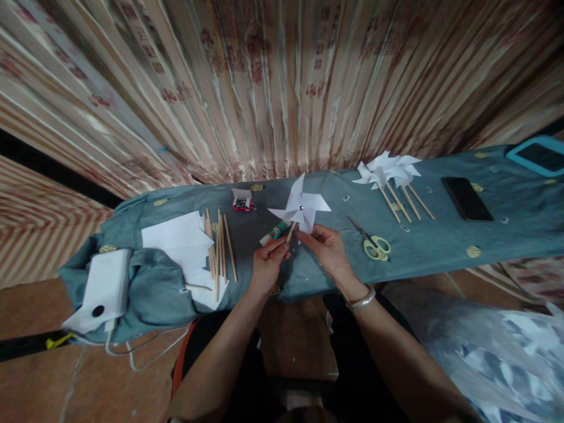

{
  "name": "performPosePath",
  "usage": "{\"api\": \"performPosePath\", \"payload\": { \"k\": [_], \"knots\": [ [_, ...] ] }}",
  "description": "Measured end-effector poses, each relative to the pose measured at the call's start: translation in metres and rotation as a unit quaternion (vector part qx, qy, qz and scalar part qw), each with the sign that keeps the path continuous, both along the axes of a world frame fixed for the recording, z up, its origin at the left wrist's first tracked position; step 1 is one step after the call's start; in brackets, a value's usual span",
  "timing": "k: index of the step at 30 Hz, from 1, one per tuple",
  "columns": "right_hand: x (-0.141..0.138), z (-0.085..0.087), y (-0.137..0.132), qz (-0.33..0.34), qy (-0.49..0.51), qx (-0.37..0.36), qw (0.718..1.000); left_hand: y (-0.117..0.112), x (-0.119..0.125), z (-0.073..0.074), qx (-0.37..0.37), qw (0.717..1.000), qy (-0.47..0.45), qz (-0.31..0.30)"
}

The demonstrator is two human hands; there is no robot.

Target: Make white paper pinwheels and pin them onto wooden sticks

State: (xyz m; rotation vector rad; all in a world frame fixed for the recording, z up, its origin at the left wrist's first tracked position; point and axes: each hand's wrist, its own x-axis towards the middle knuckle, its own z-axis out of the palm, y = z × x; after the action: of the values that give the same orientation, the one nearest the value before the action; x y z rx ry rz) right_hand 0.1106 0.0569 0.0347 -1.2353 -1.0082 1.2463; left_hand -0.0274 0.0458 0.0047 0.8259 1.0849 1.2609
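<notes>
Left hand (pixel 268 265) is pinching the stiff stick (pixel 291 231), right hand (pixel 326 249) is nipping the 6 o'clock blade of the light, crushable pinwheel (pixel 300 208); stick appearing the safer hold.

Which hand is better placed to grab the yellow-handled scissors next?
Probably the right hand: the scissors lie just beside it on the cloth, while the left hand holds the pinwheel by its stick, farther away.
</notes>
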Motion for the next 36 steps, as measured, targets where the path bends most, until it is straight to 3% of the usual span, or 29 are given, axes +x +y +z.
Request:
{"api": "performPosePath", "payload": {
  "k": [5,8,15,18,25,36],
  "knots": [
    [-0.007,0.004,0.0,0.018,0.013,0.023,0.999,0.0,-0.001,0.0,0.009,1.0,-0.002,-0.011],
    [0.0,0.007,-0.002,0.023,-0.043,0.039,0.998,0.001,-0.002,0.001,-0.005,1.0,-0.003,-0.004],
    [0.044,0.011,0.006,-0.156,-0.146,0.098,0.972,0.0,-0.002,0.002,-0.006,1.0,0.007,-0.007],
    [0.053,0.01,0.01,-0.192,-0.168,0.121,0.959,-0.001,-0.001,0.001,-0.014,1.0,0.012,-0.01],
    [0.052,0.005,0.016,-0.145,-0.179,0.146,0.962,-0.002,0.001,0.004,-0.013,0.999,0.033,-0.037],
    [0.042,0.005,0.01,-0.108,-0.086,0.088,0.987,0.0,-0.001,0.003,0.0,0.999,0.042,-0.019]
  ]
}}
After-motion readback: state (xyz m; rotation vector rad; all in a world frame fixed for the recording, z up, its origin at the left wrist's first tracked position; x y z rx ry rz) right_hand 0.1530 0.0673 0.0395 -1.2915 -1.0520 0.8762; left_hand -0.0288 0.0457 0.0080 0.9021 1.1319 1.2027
